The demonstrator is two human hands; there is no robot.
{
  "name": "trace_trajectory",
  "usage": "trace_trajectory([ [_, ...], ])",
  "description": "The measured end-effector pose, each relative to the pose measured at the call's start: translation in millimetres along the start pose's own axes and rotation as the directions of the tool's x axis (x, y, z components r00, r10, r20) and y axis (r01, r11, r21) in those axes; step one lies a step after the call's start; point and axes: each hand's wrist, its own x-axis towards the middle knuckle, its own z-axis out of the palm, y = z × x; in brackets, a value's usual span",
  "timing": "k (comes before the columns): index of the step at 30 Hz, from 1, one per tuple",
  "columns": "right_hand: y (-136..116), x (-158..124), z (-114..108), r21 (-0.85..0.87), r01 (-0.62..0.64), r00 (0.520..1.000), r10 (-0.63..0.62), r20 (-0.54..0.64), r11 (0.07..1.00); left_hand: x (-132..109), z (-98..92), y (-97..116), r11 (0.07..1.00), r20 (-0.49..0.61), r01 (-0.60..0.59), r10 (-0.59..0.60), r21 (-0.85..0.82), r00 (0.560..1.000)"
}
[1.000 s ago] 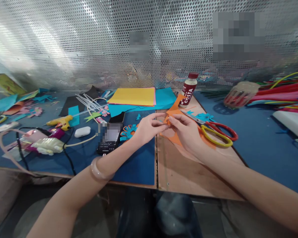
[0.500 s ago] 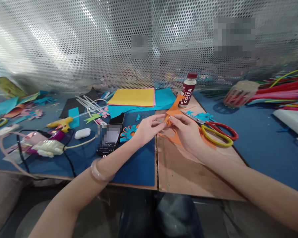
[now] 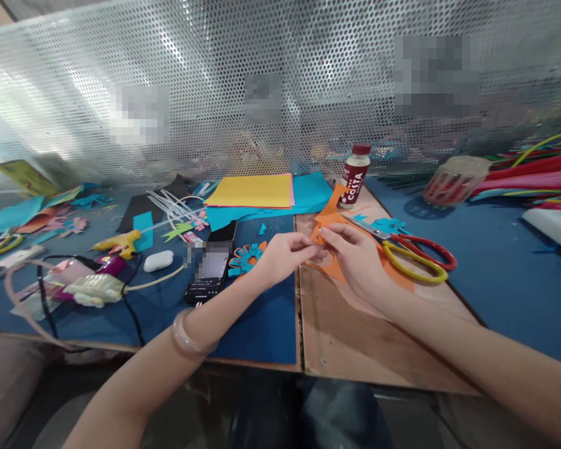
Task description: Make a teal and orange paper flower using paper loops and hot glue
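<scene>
My left hand [image 3: 287,257] and my right hand [image 3: 355,252] meet over the seam between the blue and wooden tabletops. Their fingers are pinched together on a small orange paper piece [image 3: 315,235], mostly covered by the fingertips. Orange paper scraps [image 3: 334,215] lie behind and under my right hand. Scissors [image 3: 418,262] with one red and one yellow handle rest to its right, blades towards my fingers. Near my left wrist lies a blue and orange paper flower [image 3: 246,259], beside a phone [image 3: 209,271] with its screen lit.
A yellow sheet [image 3: 250,190] tops pink and blue paper at the back, near a Costa bottle [image 3: 354,178]. On the left are a yellow glue gun [image 3: 121,244], a white earbud case [image 3: 159,260] and cables. A clear cup [image 3: 455,181] and pipe cleaners [image 3: 523,176] lie at right.
My fingers have shifted slightly, and less of the orange piece shows between them. The whole view has tilted a little, so the table sits slightly lower.
</scene>
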Motion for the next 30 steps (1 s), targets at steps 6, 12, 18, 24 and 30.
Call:
trace_trajectory([
  [6, -0.9, -2.1, 1.6, 0.016, -0.011, 1.0, 0.011, -0.015, 1.0, 1.1, -0.8, 0.0, 1.0, 0.043, 0.026, -0.025, -0.003, 0.999],
  [12, -0.9, -3.9, 2.7, -0.001, -0.01, 1.0, 0.01, -0.012, 1.0, 1.4, -0.2, 0.2, 1.0, 0.028, 0.027, -0.027, 0.006, 0.999],
  [18, -2.9, -7.0, 4.6, -0.063, 0.017, 1.0, -0.017, -0.008, 0.998, 0.3, 1.0, 1.9, 1.0, -0.014, -0.002, 0.002, 0.016, 1.0],
  [24, -6.6, -5.8, 5.1, -0.087, -0.006, 0.997, 0.013, 0.08, 0.996, 2.6, -2.0, -1.3, 0.997, -0.026, -0.062, 0.063, 0.052, 0.998],
  [30, -7.2, -3.2, 0.9, -0.093, -0.012, 0.992, 0.024, 0.123, 0.996, 2.0, -2.0, -1.1, 0.996, 0.021, -0.058, 0.057, 0.066, 0.998],
])
